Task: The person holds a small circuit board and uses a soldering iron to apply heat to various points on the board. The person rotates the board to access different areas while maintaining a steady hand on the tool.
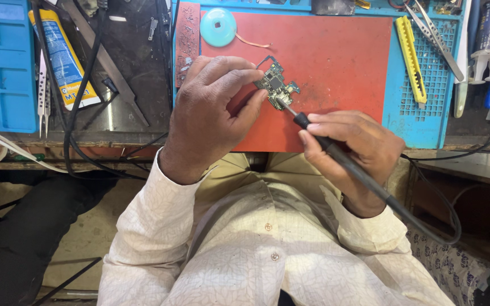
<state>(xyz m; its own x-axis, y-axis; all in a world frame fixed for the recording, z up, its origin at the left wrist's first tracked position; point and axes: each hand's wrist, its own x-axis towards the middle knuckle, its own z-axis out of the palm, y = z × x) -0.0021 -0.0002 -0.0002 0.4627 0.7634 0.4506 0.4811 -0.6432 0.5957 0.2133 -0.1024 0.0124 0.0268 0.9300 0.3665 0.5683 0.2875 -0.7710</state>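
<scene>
Across our table lies a red mat (336, 51), and on it a small green circuit board (277, 85). Our left hand (211, 113) pinches its left edge; our right hand (358, 147) grips a black soldering iron (336, 156), its tip seemingly touching the board's lower edge.

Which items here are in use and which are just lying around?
In use:
left hand pinching the small circuit board
right hand holding the soldering iron, tip at the board
red mat underneath

Lying about:
yellow knife
round blue disc
tweezers
tube
syringes
</scene>
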